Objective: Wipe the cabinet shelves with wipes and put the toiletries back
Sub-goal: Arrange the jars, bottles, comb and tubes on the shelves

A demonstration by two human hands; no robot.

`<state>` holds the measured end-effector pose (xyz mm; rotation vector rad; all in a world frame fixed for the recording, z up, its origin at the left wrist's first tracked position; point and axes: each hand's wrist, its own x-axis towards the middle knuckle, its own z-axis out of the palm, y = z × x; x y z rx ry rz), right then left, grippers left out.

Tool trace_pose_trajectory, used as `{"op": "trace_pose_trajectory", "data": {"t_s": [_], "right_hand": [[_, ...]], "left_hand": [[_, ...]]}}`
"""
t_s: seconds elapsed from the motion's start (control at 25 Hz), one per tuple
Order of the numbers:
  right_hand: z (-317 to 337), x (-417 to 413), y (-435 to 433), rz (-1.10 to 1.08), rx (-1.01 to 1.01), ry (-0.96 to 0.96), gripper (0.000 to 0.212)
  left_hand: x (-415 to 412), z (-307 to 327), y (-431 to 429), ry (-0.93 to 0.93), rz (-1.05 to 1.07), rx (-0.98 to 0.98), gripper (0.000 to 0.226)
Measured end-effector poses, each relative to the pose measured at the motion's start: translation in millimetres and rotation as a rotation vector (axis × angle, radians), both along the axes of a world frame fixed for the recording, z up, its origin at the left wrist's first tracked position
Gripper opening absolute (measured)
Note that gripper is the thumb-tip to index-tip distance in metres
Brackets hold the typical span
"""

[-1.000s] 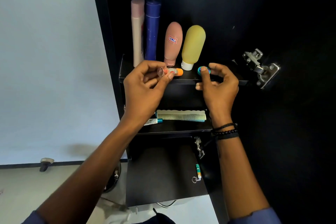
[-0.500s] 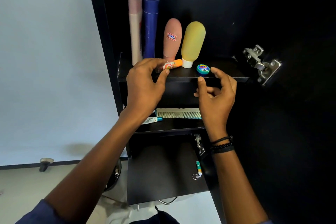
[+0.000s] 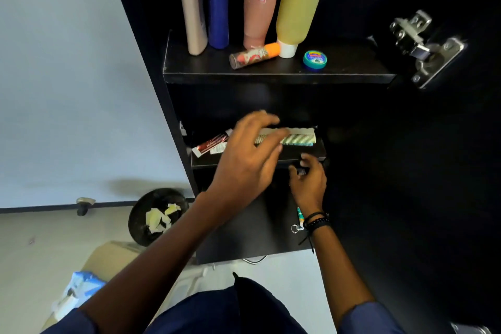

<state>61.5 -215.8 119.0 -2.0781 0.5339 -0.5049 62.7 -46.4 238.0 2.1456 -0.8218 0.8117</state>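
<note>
The top shelf (image 3: 271, 74) looks finished: four bottles stand along its back, tallest at 9 o'clock, so the small things stay reachable in front. The pink bottle (image 3: 259, 0) and yellow bottle (image 3: 298, 3) stand cap down. An orange-capped tube (image 3: 254, 55) lies on its side just before them, and a round tin (image 3: 314, 59) sits flat at 3 o'clock of it, near the shelf's front edge.

On the middle shelf (image 3: 306, 156) a comb (image 3: 295, 138) lies lengthwise along the front, with a toothpaste tube (image 3: 210, 144) at its 9 o'clock. The left hand (image 3: 249, 165) hovers over the comb, fingers spread and holding nothing, probably to straighten it. The right hand (image 3: 309, 182) is below the shelf edge, fingers curled; whether its grip holds something I cannot tell. A keyring item (image 3: 298, 221) lies on the bottom shelf (image 3: 244, 238) by the right wrist. A bin (image 3: 157, 214) on the floor at 8 o'clock holds crumpled wipes.
</note>
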Motion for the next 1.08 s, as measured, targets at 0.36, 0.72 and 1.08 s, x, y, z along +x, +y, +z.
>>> {"op": "trace_pose_trajectory", "data": {"t_s": [0.36, 0.72, 1.08], "right_hand": [[-110, -28, -23, 0.08, -0.249, 0.512, 0.051], [-167, -30, -35, 0.297, -0.406, 0.996, 0.04], [-153, -46, -26, 0.186, -0.058, 0.695, 0.035]], "left_hand": [[-17, -94, 1, 0.478, -0.102, 0.463, 0.051], [-18, -108, 17, 0.547, -0.045, 0.5, 0.047], [-38, -120, 42, 0.687, -0.035, 0.461, 0.047]]}}
